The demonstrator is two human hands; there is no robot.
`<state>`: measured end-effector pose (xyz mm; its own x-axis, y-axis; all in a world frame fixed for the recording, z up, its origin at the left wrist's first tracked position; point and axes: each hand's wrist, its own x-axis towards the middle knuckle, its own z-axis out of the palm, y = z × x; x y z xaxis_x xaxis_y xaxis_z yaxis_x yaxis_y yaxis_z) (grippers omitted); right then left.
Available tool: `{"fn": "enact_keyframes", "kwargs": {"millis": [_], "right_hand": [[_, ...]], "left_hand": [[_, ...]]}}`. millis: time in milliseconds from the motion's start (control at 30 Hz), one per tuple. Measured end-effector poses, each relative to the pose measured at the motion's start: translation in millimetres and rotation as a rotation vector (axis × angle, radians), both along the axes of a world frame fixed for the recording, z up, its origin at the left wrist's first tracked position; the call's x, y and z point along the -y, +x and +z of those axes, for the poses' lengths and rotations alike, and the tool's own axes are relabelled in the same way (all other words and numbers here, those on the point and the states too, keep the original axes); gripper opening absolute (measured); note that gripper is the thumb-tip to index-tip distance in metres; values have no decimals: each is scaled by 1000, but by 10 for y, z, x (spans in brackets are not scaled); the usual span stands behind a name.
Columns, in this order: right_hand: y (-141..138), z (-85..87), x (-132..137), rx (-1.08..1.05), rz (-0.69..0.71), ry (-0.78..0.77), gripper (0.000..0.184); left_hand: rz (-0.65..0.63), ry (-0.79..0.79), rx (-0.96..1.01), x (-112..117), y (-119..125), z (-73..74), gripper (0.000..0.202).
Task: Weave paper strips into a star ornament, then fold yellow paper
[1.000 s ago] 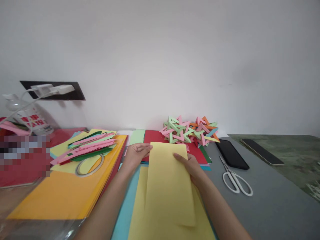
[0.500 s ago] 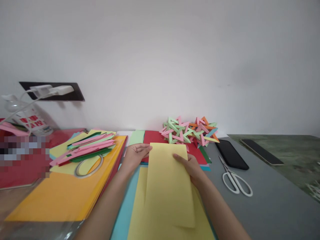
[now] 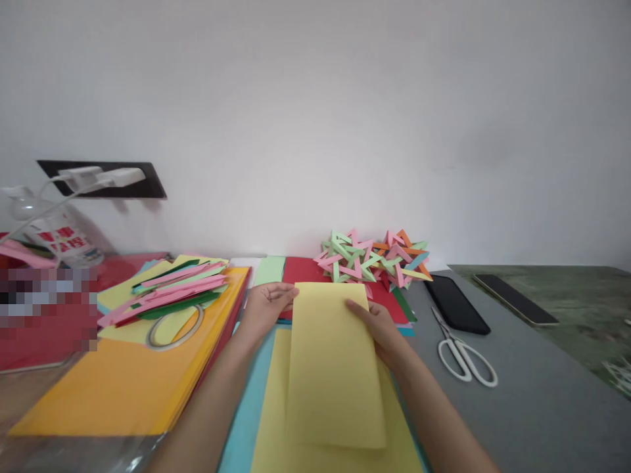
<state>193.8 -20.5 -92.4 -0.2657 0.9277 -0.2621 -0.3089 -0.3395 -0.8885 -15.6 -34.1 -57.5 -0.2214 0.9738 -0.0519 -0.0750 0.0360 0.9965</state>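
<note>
A pale yellow sheet of paper [image 3: 332,374], long and narrow, is held up between my two hands. My left hand [image 3: 270,303] pinches its top left corner between thumb and fingertips. At the upper right edge, my right hand [image 3: 378,325] grips it with the thumb on the front and the fingers behind. Below it lies a larger yellow sheet [image 3: 271,420] on a light blue sheet [image 3: 251,394]. Behind the held paper are red sheets [image 3: 298,272] and folded paper stars [image 3: 372,256] in pink, green and orange.
White-handled scissors [image 3: 466,358] and a black phone [image 3: 456,303] lie to the right on the grey surface. Another dark phone [image 3: 515,299] is farther right. On the left, orange paper [image 3: 113,387] bears paper strips [image 3: 177,289] and a tape roll [image 3: 150,338]. A bottle [image 3: 62,230] stands behind.
My right thumb has slid slightly to the right along the paper's upper edge. My left hand stays pinched on the corner, and the surrounding things have not moved.
</note>
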Motion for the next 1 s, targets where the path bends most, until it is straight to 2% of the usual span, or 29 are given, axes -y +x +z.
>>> {"fn": "enact_keyframes", "kwargs": {"millis": [200, 433, 533, 667, 800, 1000], "right_hand": [[98, -32, -76, -60, 31, 20, 29], [113, -73, -121, -85, -17, 109, 31], [119, -94, -138, -74, -68, 134, 32], [134, -125, -172, -33, -233, 192, 27], [123, -157, -200, -21, -339, 159, 25], [92, -171, -205, -128, -287, 89, 28]], "left_hand": [[-22, 17, -10, -50, -25, -72, 33], [-11, -2, -36, -42, -61, -35, 36], [-13, -3, -51, -46, -66, -23, 37], [-29, -8, -69, -45, -60, -15, 37], [-27, -9, -86, -49, -53, -18, 37], [-39, -2, -105, -58, -53, -43, 36]]}}
